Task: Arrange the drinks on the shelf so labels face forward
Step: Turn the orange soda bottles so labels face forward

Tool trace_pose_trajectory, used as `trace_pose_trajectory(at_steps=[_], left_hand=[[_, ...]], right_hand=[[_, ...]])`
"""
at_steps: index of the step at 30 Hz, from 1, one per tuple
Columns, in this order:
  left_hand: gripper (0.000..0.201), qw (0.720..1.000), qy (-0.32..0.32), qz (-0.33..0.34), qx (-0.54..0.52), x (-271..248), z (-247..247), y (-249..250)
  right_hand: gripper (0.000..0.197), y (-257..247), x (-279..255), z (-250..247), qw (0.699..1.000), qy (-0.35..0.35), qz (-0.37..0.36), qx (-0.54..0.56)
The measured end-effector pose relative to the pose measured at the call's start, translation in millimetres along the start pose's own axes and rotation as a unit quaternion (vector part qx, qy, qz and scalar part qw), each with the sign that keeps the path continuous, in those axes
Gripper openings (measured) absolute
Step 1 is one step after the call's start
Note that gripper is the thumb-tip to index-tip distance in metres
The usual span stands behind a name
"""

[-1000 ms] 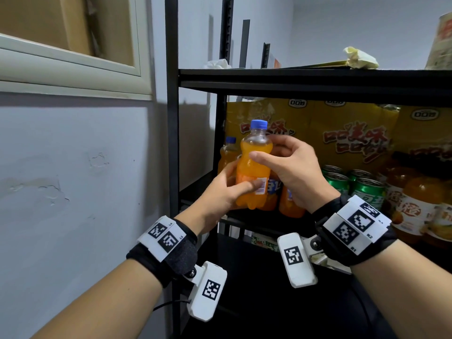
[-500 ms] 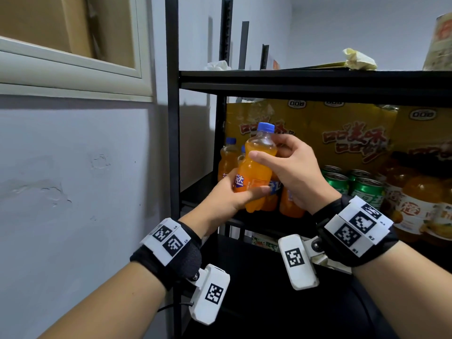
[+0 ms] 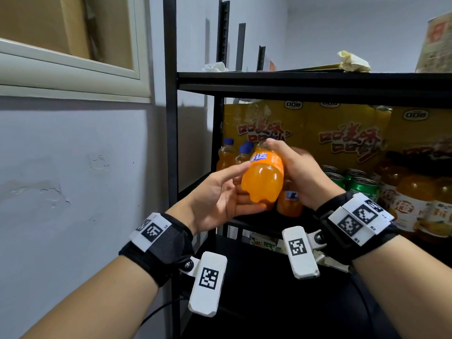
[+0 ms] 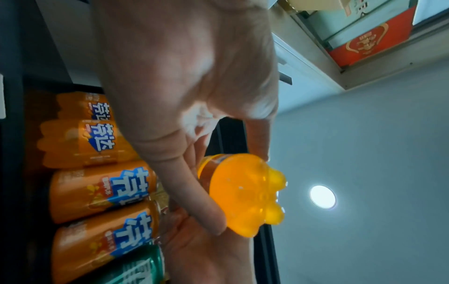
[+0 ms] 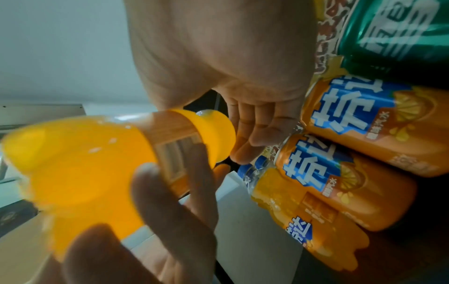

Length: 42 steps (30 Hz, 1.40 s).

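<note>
A small orange soda bottle (image 3: 263, 184) is held in front of the left end of the black shelf (image 3: 293, 80), tipped so its lobed base faces me. Its blue-and-white label shows on the upper side. My right hand (image 3: 291, 165) wraps the neck end and hides the cap. My left hand (image 3: 227, 192) pinches the lower body, index finger along the label and thumb under the base. In the left wrist view the thumb lies along the bottle (image 4: 243, 194). In the right wrist view the bottle (image 5: 85, 163) shows its barcode side.
More blue-capped orange bottles (image 3: 227, 155) stand at the shelf's left end, with orange cans (image 4: 97, 188) and green cans (image 3: 359, 184) beside them. Juice bottles (image 3: 411, 199) stand at the right and yellow snack bags (image 3: 342, 133) behind. A black post (image 3: 171, 118) and the wall are close on the left.
The bottle has gone from upright to tipped, base swung up toward me and cap toward the shelf. My left hand has shifted lower, thumb under the base; my right hand now covers the cap.
</note>
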<state>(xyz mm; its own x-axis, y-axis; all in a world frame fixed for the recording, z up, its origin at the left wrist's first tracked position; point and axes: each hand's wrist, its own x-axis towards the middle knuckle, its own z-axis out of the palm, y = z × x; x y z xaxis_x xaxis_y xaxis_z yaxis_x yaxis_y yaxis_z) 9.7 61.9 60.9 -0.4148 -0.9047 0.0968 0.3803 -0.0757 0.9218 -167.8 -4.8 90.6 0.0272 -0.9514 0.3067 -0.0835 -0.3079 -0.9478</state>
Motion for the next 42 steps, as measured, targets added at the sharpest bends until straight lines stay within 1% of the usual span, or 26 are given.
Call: trace_pose_trajectory(at_steps=[2, 4, 7, 10, 14, 15, 16, 17, 19, 21, 23, 26, 28, 30, 32, 35, 37, 39, 42], left_hand=[[0.068, 1.0, 0.005, -0.015, -0.01, 1, 3, 5], [0.072, 0.999, 0.016, -0.039, -0.028, 3, 6, 9], [0.079, 0.999, 0.026, -0.045, -0.004, 6, 8, 10], [0.076, 0.998, 0.041, -0.031, 0.021, 8, 9, 11], [0.066, 0.993, 0.052, 0.016, 0.106, 7, 6, 11], [0.066, 0.99, 0.051, 0.034, 0.123, 7, 5, 10], [0.066, 0.988, 0.051, 0.054, 0.134, 8, 3, 8], [0.067, 0.987, 0.052, 0.071, 0.138, 8, 1, 7], [0.07, 0.983, 0.056, 0.1, 0.144, 9, -3, 5], [0.073, 0.976, 0.068, 0.126, 0.165, 10, -8, 3], [0.077, 0.967, 0.082, 0.15, 0.188, 10, -13, 0], [0.085, 0.941, 0.103, 0.193, 0.259, 10, -21, -6], [0.08, 0.918, 0.101, 0.22, 0.314, 9, -25, -8], [0.074, 0.889, 0.1, 0.263, 0.361, 8, -27, -10], [0.072, 0.849, 0.124, 0.325, 0.397, 5, -28, -14], [0.07, 0.768, 0.179, 0.413, 0.456, 4, -32, -19], [0.072, 0.736, 0.205, 0.438, 0.474, 4, -34, -20], [0.077, 0.719, 0.214, 0.446, 0.488, 4, -37, -21], [0.08, 0.717, 0.226, 0.442, 0.489, 7, -39, -25]], right_hand=[[0.051, 2, 0, -1, 0.999, -0.01, 0.033, 0.014], [0.046, 4, -3, -1, 0.998, -0.017, 0.059, 0.034], [0.05, 8, -7, 0, 0.994, -0.031, 0.098, 0.031], [0.059, 7, -9, -3, 0.995, -0.035, 0.097, 0.002], [0.081, 3, -10, -7, 0.998, -0.044, 0.044, -0.022], [0.082, 1, -10, -8, 0.998, -0.056, 0.028, -0.02], [0.076, -1, -12, -8, 0.998, -0.067, 0.007, -0.013], [0.066, -2, -14, -8, 0.997, -0.07, -0.018, -0.004], [0.046, -4, -17, -9, 0.996, -0.057, -0.071, 0.003], [0.037, -3, -20, -8, 0.991, -0.076, -0.111, -0.008], [0.036, -1, -22, -6, 0.983, -0.1, -0.146, -0.039], [0.04, 3, -30, -1, 0.969, -0.094, -0.214, -0.082], [0.049, 7, -35, 4, 0.956, -0.096, -0.26, -0.096], [0.054, 11, -39, 9, 0.939, -0.099, -0.307, -0.115], [0.051, 14, -43, 16, 0.924, -0.097, -0.352, -0.115], [0.046, 18, -47, 28, 0.897, -0.08, -0.421, -0.109], [0.047, 21, -46, 34, 0.89, -0.069, -0.436, -0.111], [0.05, 24, -44, 38, 0.891, -0.061, -0.436, -0.112], [0.054, 25, -42, 42, 0.893, -0.059, -0.437, -0.091]])
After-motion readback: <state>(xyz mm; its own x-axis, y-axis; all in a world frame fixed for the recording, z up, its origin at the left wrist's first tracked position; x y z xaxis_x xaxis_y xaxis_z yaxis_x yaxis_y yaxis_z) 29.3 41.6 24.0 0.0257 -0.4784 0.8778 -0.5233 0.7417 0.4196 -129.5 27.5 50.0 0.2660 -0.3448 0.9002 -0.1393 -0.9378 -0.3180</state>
